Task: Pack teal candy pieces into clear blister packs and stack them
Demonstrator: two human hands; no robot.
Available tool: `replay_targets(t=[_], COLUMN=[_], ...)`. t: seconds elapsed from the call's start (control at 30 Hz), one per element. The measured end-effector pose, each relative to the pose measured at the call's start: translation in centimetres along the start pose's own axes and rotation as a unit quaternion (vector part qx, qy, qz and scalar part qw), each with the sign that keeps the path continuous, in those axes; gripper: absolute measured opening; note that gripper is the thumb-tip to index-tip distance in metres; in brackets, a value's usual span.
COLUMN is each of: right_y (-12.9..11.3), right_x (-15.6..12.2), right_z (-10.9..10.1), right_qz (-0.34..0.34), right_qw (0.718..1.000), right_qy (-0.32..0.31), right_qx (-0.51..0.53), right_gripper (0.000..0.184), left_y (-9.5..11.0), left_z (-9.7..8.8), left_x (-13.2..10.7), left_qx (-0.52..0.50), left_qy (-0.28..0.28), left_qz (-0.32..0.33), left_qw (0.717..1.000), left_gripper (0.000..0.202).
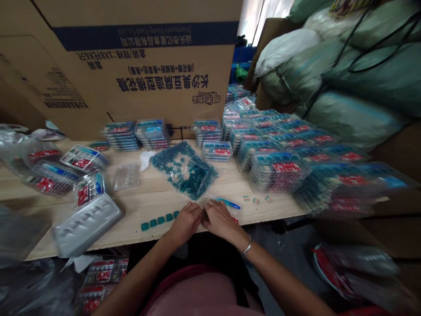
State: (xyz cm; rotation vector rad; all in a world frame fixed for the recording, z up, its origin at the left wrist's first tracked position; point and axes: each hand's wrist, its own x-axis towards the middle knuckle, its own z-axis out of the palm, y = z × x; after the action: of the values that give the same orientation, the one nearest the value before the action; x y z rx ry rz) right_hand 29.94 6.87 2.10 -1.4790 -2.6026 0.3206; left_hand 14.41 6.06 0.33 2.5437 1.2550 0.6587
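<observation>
My left hand (186,222) and my right hand (219,218) meet at the table's front edge, fingers curled inward and closed. Whatever lies between the fingertips is hidden. Left of my left hand runs a row of teal cubes (161,220), seemingly in a clear tray whose edges are faint. Just beyond my right hand lies a blue pen-like stick (228,203), and a bit of red packaging (235,220) shows beside it. A clear plastic bag (192,175) full of small teal cubes rests open-looking in front of both hands.
Stacked clear packs (278,171) with red labels fill the table's right side. Several loose packs (83,158) and an upturned clear tray (87,224) lie left. A large cardboard box (148,101) stands behind. Small pale-and-teal pieces (256,201) lie right of my hands.
</observation>
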Motion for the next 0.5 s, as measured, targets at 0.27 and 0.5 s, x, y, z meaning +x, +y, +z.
replay_targets(t=[0.27, 0.5], right_y=[1.7, 2.9], right_x=[0.7, 1.3], right_z=[-0.9, -1.0], right_qz=[-0.056, -0.112], right_qw=[0.998, 0.992], right_qy=[-0.033, -0.053], right_qx=[0.015, 0.037], right_gripper=[0.017, 0.019], left_y=[-0.1, 0.2], left_z=[0.0, 0.0], left_x=[-0.3, -0.2], left_qx=[-0.009, -0.012], left_qy=[0.004, -0.012], left_qz=[-0.016, -0.031], left_qw=[1.0, 0.999], left_gripper=[0.012, 0.011])
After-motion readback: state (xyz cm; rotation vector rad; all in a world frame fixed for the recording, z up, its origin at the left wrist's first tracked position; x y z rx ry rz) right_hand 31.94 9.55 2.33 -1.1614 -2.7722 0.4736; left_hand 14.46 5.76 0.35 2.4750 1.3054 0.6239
